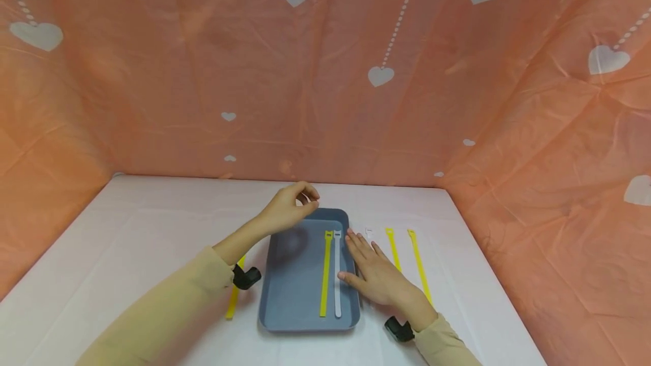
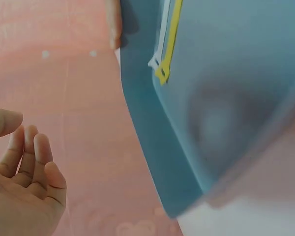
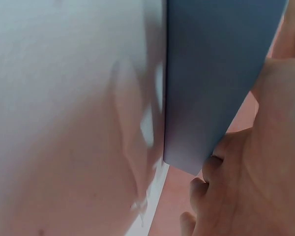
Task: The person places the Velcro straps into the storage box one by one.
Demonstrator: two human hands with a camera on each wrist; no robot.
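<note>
A grey-blue tray [image 1: 295,298] lies on the white-covered table. Inside it, along its right side, a yellow cable tie strap [image 1: 326,275] and a white cable tie strap [image 1: 337,281] lie side by side, slotted heads toward the far end. My left hand [image 1: 287,208] hovers at the tray's far edge, fingers loosely curved; nothing shows between thumb and fingertips in the left wrist view. My right hand [image 1: 378,275] lies along the tray's right rim with fingers straight, palm down. In the right wrist view, its fingers [image 3: 214,169] are beside the tray's outer wall; contact is hard to tell.
Right of the tray lie a white strap [image 1: 369,234], mostly hidden by my right hand, and two yellow straps, one nearer [image 1: 394,250] and one farther right [image 1: 419,264]. Another yellow strap [image 1: 232,302] lies left, partly under my left wrist. Orange heart-patterned cloth [image 1: 325,129] encloses the table.
</note>
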